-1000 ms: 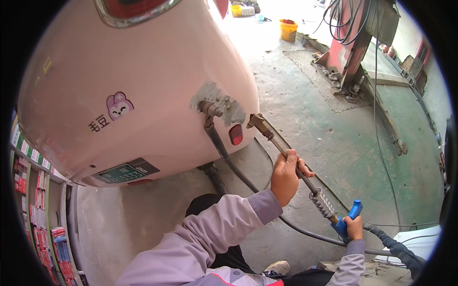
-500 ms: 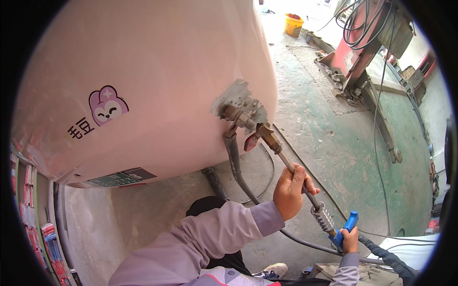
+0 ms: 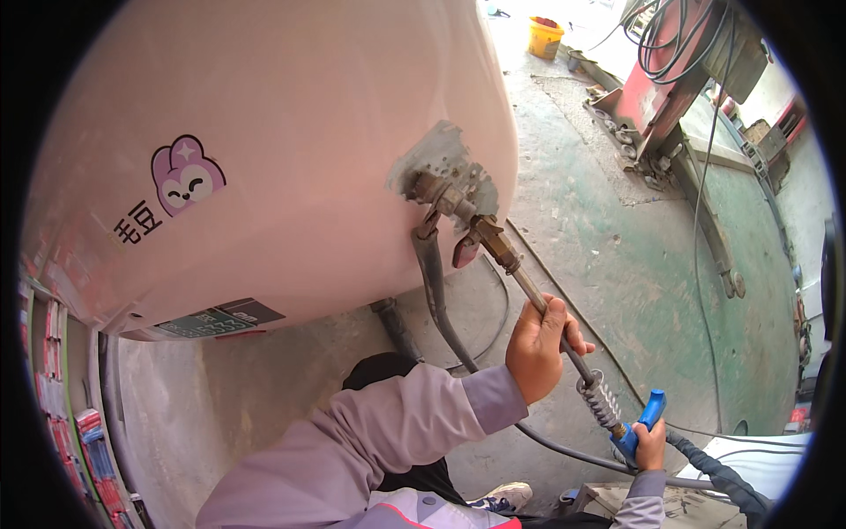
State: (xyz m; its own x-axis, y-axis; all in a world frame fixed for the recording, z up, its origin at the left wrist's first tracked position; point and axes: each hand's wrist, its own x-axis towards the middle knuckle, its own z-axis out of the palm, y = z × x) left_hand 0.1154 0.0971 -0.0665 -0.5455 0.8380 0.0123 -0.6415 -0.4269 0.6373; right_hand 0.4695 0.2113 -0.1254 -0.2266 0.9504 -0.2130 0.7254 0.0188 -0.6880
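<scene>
- Near the view's centre, toward 2 o'clock, the brass-coloured metal tool head sits next to a cylindrical metal clamp; whether they touch, I cannot tell.
- The left hand, at 4 o'clock, has thumb and fingers wrapped round the slim grey metal rod behind that head.
- Farther out at 4 o'clock, the right hand grips the blue plastic handle, just beyond a silver coil spring.
- The clamp lies against a bare grey metal patch at 12 to 1 o'clock on the glossy pink body panel.
- If the rod rolled in the left hand, the head could skid off and scratch the surrounding paint.
- The red reflector is just below the head, so a slip toward 6 o'clock might crack it.
- The thick black rubber cable hangs from the clamp and passes behind the left forearm; snagging it could drag the clamp loose.
- A tug on the dark wrapped hose, toward 4 o'clock, might twist the handle.
</scene>
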